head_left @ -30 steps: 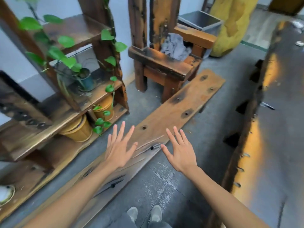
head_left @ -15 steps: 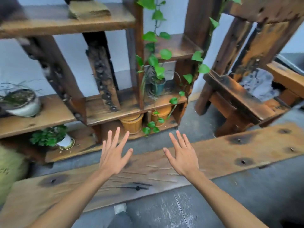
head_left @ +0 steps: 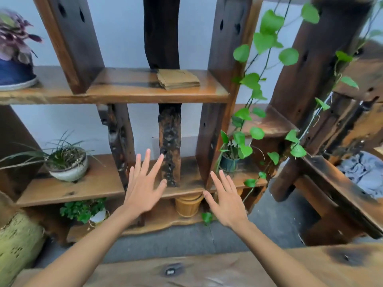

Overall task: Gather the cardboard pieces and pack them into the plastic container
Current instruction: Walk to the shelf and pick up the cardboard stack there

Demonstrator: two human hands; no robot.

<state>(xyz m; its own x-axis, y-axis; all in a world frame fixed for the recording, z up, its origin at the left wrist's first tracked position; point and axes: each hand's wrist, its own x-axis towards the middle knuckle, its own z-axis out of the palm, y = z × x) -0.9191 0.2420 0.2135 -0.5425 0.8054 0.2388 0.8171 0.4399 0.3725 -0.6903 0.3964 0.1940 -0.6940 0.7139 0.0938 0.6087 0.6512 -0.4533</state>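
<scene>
Both hands, left (head_left: 143, 187) and right (head_left: 226, 200), hover empty with fingers spread at lower centre, while the cardboard (head_left: 178, 78) stack sits straight above on the upper shelf (head_left: 116, 88), roughly equidistant.

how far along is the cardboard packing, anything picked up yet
Nothing looks done yet. The stack of cardboard pieces lies untouched on the upper shelf. Both hands are empty and open, fingers spread: the left hand and right hand are raised in front of the lower shelf, below the stack. Left to do: reach up, gather the pieces and pack them. No plastic container is in view.
</scene>
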